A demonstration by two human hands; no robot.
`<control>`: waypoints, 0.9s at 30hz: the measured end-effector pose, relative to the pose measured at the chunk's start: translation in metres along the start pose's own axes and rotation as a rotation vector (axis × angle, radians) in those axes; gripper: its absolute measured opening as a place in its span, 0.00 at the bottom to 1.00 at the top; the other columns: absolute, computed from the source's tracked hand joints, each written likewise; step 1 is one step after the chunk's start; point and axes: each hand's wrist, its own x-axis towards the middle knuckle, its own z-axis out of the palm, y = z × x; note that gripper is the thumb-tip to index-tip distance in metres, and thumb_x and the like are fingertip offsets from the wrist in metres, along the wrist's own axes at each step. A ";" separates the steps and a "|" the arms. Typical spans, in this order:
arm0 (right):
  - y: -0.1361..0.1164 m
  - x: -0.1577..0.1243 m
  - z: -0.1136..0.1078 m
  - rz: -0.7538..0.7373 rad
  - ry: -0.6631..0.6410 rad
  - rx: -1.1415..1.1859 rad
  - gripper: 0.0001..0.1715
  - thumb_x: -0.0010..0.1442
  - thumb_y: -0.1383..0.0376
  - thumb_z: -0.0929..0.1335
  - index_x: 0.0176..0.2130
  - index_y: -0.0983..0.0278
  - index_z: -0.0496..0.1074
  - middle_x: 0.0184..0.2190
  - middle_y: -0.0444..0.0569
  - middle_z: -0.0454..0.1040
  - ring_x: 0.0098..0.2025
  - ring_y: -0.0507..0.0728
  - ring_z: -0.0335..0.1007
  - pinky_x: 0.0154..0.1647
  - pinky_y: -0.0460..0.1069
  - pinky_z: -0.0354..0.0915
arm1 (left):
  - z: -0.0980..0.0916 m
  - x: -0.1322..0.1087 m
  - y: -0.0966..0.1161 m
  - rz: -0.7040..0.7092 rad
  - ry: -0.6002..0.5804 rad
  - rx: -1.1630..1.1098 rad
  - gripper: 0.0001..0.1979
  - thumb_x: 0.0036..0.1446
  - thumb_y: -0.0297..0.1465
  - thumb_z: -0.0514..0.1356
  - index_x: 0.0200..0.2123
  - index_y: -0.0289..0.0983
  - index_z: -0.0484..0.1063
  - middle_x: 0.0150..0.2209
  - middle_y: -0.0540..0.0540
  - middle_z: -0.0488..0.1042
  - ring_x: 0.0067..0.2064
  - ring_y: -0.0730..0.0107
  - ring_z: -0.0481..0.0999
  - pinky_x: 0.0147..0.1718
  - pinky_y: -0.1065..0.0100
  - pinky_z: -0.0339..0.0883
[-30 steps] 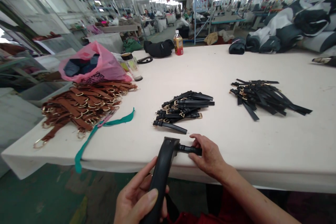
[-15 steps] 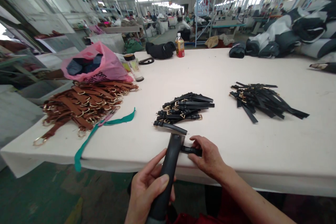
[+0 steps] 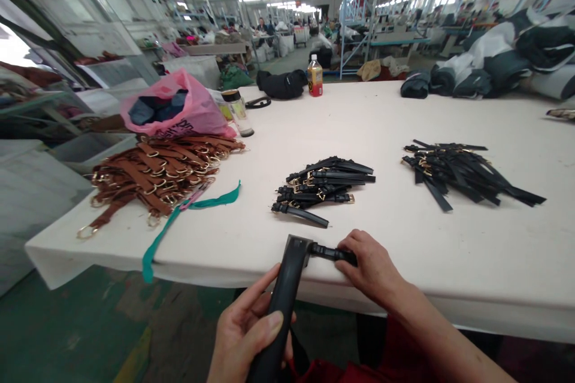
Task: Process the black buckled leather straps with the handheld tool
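My left hand [image 3: 251, 326] is wrapped round a long, smooth black strap-like piece [image 3: 284, 299], thumb on top. The piece slants up from the bottom of the view to a squared end over the table's front edge. A short black strap [image 3: 324, 251] sticks out sideways from beside that end. My right hand [image 3: 371, 260] pinches the short strap's outer end between thumb and fingers. How the two pieces meet is too small to make out. Just beyond lies a pile of short black straps with gold buckles [image 3: 326, 178]; one strap [image 3: 300, 214] lies at its near side.
More black straps [image 3: 462, 170] lie at the right. Brown straps with gold rings [image 3: 153, 173], a teal ribbon [image 3: 157, 245] and a pink bag [image 3: 197, 111] are at the left. Further back stand a jar [image 3: 240, 114], a drink bottle [image 3: 315, 78] and dark rolls [image 3: 471, 81].
My right hand has moved slightly right, and more of the short strap shows between it and the long piece. The long piece's top end has shifted a little left. The whole view has turned slightly.
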 end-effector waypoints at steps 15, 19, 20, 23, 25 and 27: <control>-0.015 0.010 0.014 0.099 -0.060 -0.045 0.08 0.55 0.64 0.66 0.38 0.60 0.69 0.33 0.45 0.73 0.35 0.55 0.67 0.36 0.48 0.57 | -0.015 0.003 -0.001 -0.027 -0.060 -0.076 0.37 0.51 0.31 0.61 0.61 0.27 0.49 0.26 0.42 0.78 0.17 0.64 0.74 0.13 0.70 0.64; -0.021 0.013 0.016 0.182 -0.011 0.024 0.10 0.53 0.62 0.67 0.38 0.57 0.73 0.33 0.43 0.76 0.37 0.55 0.70 0.38 0.48 0.59 | -0.017 0.004 -0.002 -0.027 -0.063 -0.088 0.38 0.51 0.31 0.60 0.61 0.26 0.47 0.26 0.42 0.78 0.16 0.64 0.74 0.12 0.70 0.63; -0.022 0.013 0.017 0.198 0.002 0.039 0.10 0.53 0.61 0.67 0.38 0.56 0.74 0.34 0.42 0.76 0.37 0.56 0.71 0.39 0.48 0.60 | -0.017 0.004 -0.002 -0.026 -0.064 -0.090 0.38 0.51 0.30 0.60 0.61 0.26 0.48 0.26 0.41 0.78 0.16 0.64 0.74 0.12 0.70 0.63; -0.024 0.015 0.019 0.234 0.018 0.063 0.11 0.52 0.60 0.67 0.38 0.55 0.75 0.35 0.43 0.77 0.38 0.57 0.72 0.40 0.49 0.61 | -0.018 0.003 -0.003 -0.024 -0.067 -0.096 0.37 0.52 0.30 0.60 0.61 0.26 0.48 0.26 0.41 0.78 0.17 0.65 0.74 0.12 0.71 0.63; -0.025 0.016 0.020 0.248 0.020 0.054 0.12 0.51 0.60 0.67 0.38 0.55 0.76 0.35 0.43 0.78 0.38 0.57 0.72 0.40 0.49 0.62 | -0.020 0.004 -0.005 -0.024 -0.072 -0.101 0.37 0.52 0.30 0.60 0.61 0.26 0.47 0.26 0.41 0.77 0.16 0.65 0.73 0.12 0.71 0.63; -0.025 0.018 0.020 0.248 0.013 0.025 0.13 0.51 0.59 0.67 0.39 0.54 0.76 0.35 0.43 0.78 0.38 0.57 0.73 0.39 0.49 0.62 | -0.021 0.005 -0.006 -0.023 -0.081 -0.106 0.38 0.51 0.30 0.60 0.62 0.26 0.47 0.26 0.41 0.77 0.17 0.65 0.74 0.12 0.70 0.64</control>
